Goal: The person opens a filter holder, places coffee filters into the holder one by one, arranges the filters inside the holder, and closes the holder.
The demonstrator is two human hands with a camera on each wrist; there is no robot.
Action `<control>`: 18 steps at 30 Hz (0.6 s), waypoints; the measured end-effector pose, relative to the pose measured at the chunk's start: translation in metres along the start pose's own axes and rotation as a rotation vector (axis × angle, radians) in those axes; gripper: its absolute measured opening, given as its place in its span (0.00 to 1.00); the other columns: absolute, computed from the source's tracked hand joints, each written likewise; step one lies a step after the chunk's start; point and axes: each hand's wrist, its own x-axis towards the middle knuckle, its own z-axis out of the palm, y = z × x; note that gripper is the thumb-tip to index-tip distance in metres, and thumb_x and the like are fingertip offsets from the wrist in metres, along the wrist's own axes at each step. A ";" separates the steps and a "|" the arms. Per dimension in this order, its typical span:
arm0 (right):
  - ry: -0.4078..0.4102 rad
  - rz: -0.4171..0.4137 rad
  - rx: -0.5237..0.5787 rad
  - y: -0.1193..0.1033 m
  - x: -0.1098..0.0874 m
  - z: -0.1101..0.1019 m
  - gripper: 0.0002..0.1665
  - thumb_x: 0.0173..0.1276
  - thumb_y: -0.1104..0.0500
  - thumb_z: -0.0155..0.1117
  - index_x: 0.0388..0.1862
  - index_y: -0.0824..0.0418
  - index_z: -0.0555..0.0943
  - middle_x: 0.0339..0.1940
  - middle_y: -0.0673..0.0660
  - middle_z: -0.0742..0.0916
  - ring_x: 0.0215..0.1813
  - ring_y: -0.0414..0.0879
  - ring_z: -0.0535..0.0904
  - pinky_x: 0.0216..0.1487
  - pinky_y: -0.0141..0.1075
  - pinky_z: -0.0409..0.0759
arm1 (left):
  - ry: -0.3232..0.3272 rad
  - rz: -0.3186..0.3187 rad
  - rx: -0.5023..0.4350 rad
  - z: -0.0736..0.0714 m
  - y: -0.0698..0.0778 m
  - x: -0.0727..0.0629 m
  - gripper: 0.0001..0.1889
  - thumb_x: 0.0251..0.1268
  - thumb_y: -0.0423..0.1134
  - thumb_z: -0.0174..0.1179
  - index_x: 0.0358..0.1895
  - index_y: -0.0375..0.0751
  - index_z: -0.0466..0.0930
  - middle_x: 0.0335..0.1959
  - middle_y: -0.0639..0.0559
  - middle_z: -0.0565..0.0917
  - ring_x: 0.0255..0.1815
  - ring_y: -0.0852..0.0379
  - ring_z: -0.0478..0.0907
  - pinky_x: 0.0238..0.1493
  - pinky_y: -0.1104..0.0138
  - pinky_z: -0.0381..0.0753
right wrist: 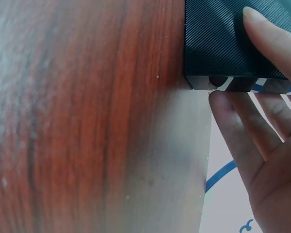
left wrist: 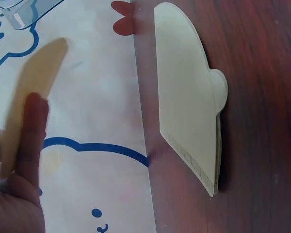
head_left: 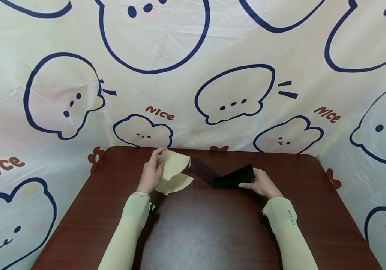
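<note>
Head view shows us both hands at work near the far edge of a brown table [head_left: 206, 232]. Our left hand [head_left: 150, 171] pinches a cream, fan-shaped paper [head_left: 176, 163] by its left side, lifting it with the curved edge towards the right. From the left wrist, we see that paper nearly edge-on, one finger [left wrist: 34, 136] lying almost straight along it; the rest of the hand is largely cut off, so we cannot tell how every finger bends.

Just below the raised sheet, a stack [head_left: 176, 183] of like shape lies on the table. We make out its rounded tab, its crimped edge and more than one layer.

Our right hand [head_left: 262, 183] grips the right end of a black case [head_left: 235, 178]. The right wrist view shows us the thumb [right wrist: 276, 46] pressed on its ribbed face, while the other fingers [right wrist: 240, 131] reach out long beneath the opposite side, parted only by the case's thickness. A dark panel [head_left: 203, 171] slants from the left end of the case towards the raised paper; we cannot tell whether the two are joined. Behind it all hangs a printed cloth [head_left: 179, 90].
</note>
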 end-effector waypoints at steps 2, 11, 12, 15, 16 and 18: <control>0.001 0.000 0.000 0.000 0.000 0.000 0.53 0.63 0.42 0.78 0.78 0.65 0.66 0.78 0.71 0.69 0.73 0.69 0.71 0.67 0.64 0.74 | 0.024 0.004 0.025 -0.001 0.002 0.000 0.24 0.77 0.27 0.55 0.69 0.54 0.75 0.57 0.41 0.87 0.36 0.46 0.83 0.37 0.59 0.78; 0.009 -0.020 0.014 -0.001 0.001 0.001 0.42 0.63 0.43 0.78 0.70 0.60 0.75 0.75 0.68 0.75 0.70 0.66 0.75 0.65 0.62 0.77 | 0.033 -0.035 -0.001 -0.005 0.010 0.004 0.16 0.76 0.29 0.59 0.62 0.41 0.81 0.60 0.42 0.85 0.51 0.47 0.82 0.50 0.55 0.81; 0.012 -0.023 0.015 -0.001 0.002 0.001 0.39 0.63 0.43 0.79 0.68 0.58 0.77 0.74 0.67 0.76 0.69 0.65 0.75 0.65 0.61 0.77 | 0.017 -0.037 -0.014 -0.006 0.011 0.005 0.18 0.75 0.29 0.60 0.64 0.40 0.79 0.62 0.41 0.83 0.55 0.45 0.81 0.53 0.52 0.80; 0.012 -0.020 0.016 -0.001 0.002 0.002 0.38 0.63 0.43 0.78 0.67 0.58 0.77 0.73 0.67 0.77 0.69 0.65 0.76 0.64 0.61 0.78 | -0.031 -0.025 -0.032 -0.010 0.016 0.008 0.26 0.70 0.29 0.66 0.69 0.40 0.74 0.66 0.39 0.78 0.64 0.41 0.77 0.61 0.47 0.78; 0.010 -0.019 0.016 0.000 0.002 0.001 0.40 0.63 0.42 0.78 0.68 0.58 0.77 0.74 0.67 0.76 0.69 0.66 0.75 0.65 0.61 0.77 | -0.042 -0.017 -0.034 -0.011 0.018 0.010 0.28 0.68 0.29 0.67 0.70 0.40 0.72 0.66 0.39 0.77 0.66 0.41 0.76 0.63 0.47 0.77; 0.003 -0.007 0.015 0.001 0.002 0.001 0.45 0.63 0.41 0.78 0.72 0.61 0.74 0.76 0.69 0.73 0.71 0.68 0.73 0.66 0.62 0.76 | -0.052 0.006 -0.033 -0.013 0.023 0.012 0.32 0.65 0.28 0.70 0.71 0.40 0.71 0.66 0.39 0.76 0.65 0.40 0.75 0.64 0.46 0.76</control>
